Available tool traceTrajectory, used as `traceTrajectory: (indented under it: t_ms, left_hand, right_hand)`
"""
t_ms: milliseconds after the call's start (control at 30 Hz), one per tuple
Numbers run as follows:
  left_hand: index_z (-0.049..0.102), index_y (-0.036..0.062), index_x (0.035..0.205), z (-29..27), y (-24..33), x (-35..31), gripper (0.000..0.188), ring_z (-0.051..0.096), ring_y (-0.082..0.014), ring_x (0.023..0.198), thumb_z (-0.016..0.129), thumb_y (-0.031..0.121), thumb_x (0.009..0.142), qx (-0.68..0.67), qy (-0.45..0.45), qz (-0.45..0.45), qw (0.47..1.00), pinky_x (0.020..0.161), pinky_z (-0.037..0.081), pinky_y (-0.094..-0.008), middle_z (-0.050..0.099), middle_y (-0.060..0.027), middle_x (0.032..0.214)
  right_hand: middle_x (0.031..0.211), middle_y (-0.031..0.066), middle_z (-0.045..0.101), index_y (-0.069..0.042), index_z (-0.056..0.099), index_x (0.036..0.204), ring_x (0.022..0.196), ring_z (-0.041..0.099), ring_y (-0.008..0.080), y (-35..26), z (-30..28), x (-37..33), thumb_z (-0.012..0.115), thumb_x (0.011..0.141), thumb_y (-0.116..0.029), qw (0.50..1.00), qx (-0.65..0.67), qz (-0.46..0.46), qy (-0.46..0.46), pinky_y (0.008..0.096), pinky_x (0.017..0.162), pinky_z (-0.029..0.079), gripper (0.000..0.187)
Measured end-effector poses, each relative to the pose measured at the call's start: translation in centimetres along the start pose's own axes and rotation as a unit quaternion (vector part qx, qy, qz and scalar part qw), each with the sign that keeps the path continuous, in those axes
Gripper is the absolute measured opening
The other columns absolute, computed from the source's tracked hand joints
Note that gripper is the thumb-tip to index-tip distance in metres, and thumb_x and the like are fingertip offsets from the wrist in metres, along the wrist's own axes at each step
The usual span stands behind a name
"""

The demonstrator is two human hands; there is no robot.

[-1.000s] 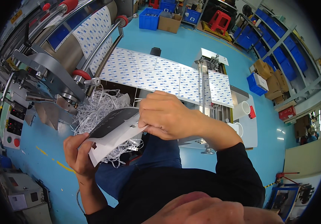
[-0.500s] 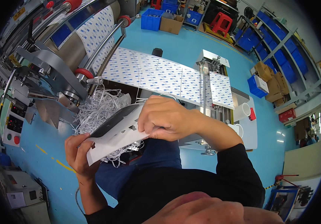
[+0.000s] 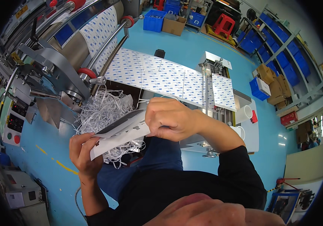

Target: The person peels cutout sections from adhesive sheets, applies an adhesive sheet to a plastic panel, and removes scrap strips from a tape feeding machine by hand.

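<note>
Head view, near to far: a stack of white sheets with a dark-printed top face [image 3: 118, 133] is held just above the lap. The left hand [image 3: 83, 154] is closed round the stack's lower left end, thumb on top; the right hand [image 3: 171, 118] is curled tight on the upper right end, fingers pinched at the edge. Just behind the stack a heap of white trimmed strips [image 3: 103, 111] is seen, some strands hanging under the sheets. Beyond that, a printed label web [image 3: 169, 77] is stretched from the rollers [image 3: 93, 77] at left across to a cutter unit [image 3: 214, 66]. Blue bins and cartons [image 3: 169, 20] are stood far back on the floor.

Risk, as judged: w/ only the ends gripped, sheets could fan out or slip — esp. if loose strips get snagged and dragged along.

Vs. 0.5 s ago: the right hand is shifted slightly toward the right end — the stack's tilt is about unchanged.
</note>
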State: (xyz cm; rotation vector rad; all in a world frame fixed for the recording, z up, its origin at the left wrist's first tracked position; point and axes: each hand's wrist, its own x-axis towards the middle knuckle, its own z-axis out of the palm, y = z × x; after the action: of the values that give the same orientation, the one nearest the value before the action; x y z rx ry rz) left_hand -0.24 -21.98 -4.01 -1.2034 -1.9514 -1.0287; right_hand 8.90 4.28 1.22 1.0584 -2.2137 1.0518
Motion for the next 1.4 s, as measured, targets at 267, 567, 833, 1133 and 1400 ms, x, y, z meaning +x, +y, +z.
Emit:
traceTrajectory:
  t_ms: [267,567,833,1133,1400]
  left_hand:
    - [0.061,0.0029,0.081,-0.3,-0.1,0.1,0.024,0.057,-0.0256,0.071,0.063,-0.007,0.060,-0.003,-0.004,-0.001,1.000,0.066,0.046,-0.0342,0.060,-0.0109,0.083]
    - [0.062,-0.0015,0.083,-2.0,-1.4,-1.5,0.010,0.058,-0.0244,0.073,0.062,-0.006,0.074,-0.041,0.027,-0.094,0.994,0.068,0.045,-0.0292,0.059,-0.0143,0.086]
    - [0.058,0.0008,0.083,-2.2,-2.5,-3.8,0.003,0.051,-0.0091,0.077,0.060,0.002,0.083,-0.341,0.122,-0.317,0.877,0.069,0.040,-0.0232,0.058,-0.0037,0.085]
    - [0.056,-0.0006,0.097,-0.9,-0.9,0.4,0.013,0.052,-0.0068,0.080,0.057,0.002,0.084,-0.458,0.088,-0.319,0.825,0.075,0.040,-0.0210,0.058,-0.0017,0.089]
    - [0.052,-0.0042,0.107,1.1,0.8,2.1,0.024,0.053,-0.0089,0.088,0.057,-0.001,0.084,-0.448,0.145,-0.300,0.830,0.080,0.042,-0.0227,0.056,-0.0078,0.102]
  right_hand:
    - [0.076,0.0040,0.054,-0.005,0.056,0.077,0.066,0.054,0.0152,-0.1,-0.8,-0.2,0.067,0.076,-0.003,0.979,0.144,0.141,-0.033,0.0266,0.059,0.044,0.011]
    - [0.081,0.0084,0.060,-0.002,0.058,0.082,0.077,0.058,0.0153,0.9,-1.4,-1.0,0.067,0.077,-0.001,0.932,0.242,0.231,0.138,0.0261,0.068,0.045,0.010]
    - [0.077,0.0015,0.057,-0.001,0.057,0.099,0.068,0.052,0.0070,1.8,-0.3,0.0,0.060,0.084,-0.004,0.924,0.170,0.250,0.235,0.0219,0.066,0.045,0.016]
    - [0.097,0.0069,0.058,0.001,0.053,0.106,0.091,0.054,0.0114,2.3,-0.2,-0.4,0.050,0.092,-0.021,0.888,0.241,0.279,0.275,0.0269,0.081,0.043,0.027]
    - [0.102,0.0097,0.058,0.004,0.050,0.108,0.095,0.055,0.0131,0.7,0.2,-0.1,0.059,0.086,-0.012,0.874,0.182,0.321,0.315,0.0272,0.083,0.044,0.029]
